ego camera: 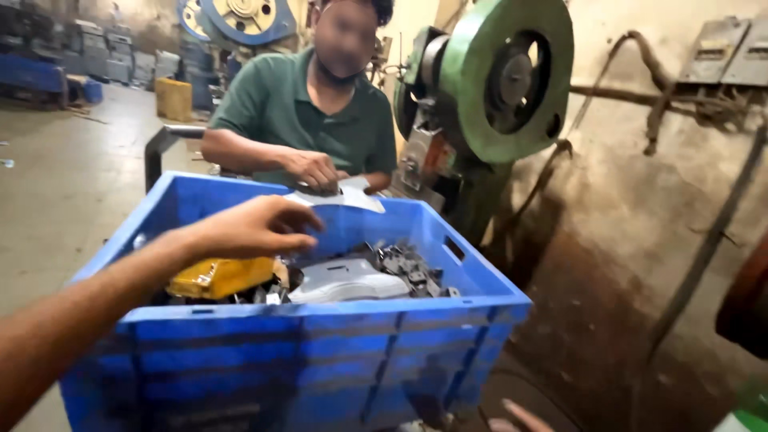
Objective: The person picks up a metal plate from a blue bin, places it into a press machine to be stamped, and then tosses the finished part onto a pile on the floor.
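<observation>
Left hand [256, 226] hovers open-fingered over the blue plastic crate [320, 352], just above a yellow bag [220, 276] and grey stamped-metal parts [352, 278]. Probably stiff, sharp-edged, heavy; grab flat faces. Right hand's fingertips [524, 418] barely show, can't tell its state.

A crinkled yellow packet [220, 276] lay in the blue crate [320, 336], against its left wall near the front edge, half buried among dark metal parts. It was oblong and glossy (any print on it was too blurred to make out). No labels, signs or screens showed anywhere else in the workshop view.
</observation>
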